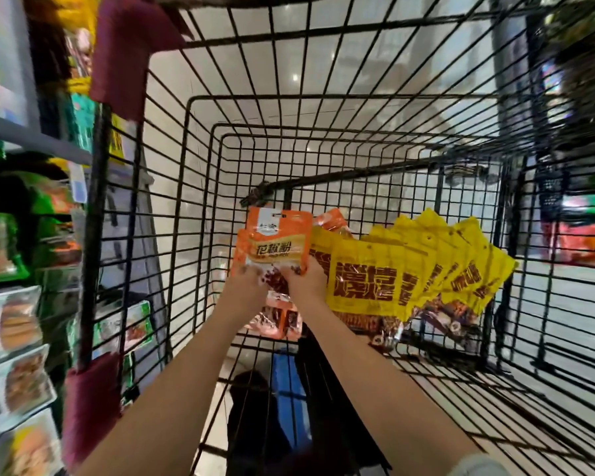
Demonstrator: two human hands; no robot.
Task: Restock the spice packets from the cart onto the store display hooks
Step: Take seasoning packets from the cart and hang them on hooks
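1. My left hand (246, 286) and right hand (304, 281) sit side by side, almost touching, with the fingers of both curled round the lower edge of an orange spice packet (273, 238).
2. That packet stands upright above my knuckles, its printed face toward me.
3. Just under my wrists lie more orange packets (279, 321), partly hidden by my hands. I cannot tell whether I am touching them.
4. Just beside my right hand, on its outer side, yellow packets (368, 276) fan out, overlapping one another.
5. The black wire cart (96, 207) encloses my hands and all the packets.
6. Maroon pads (131, 46) wrap the cart corners on my left-hand side.
7. Well beyond my left hand, outside the cart wall, stand blurred store shelves (14, 321) of packaged goods.
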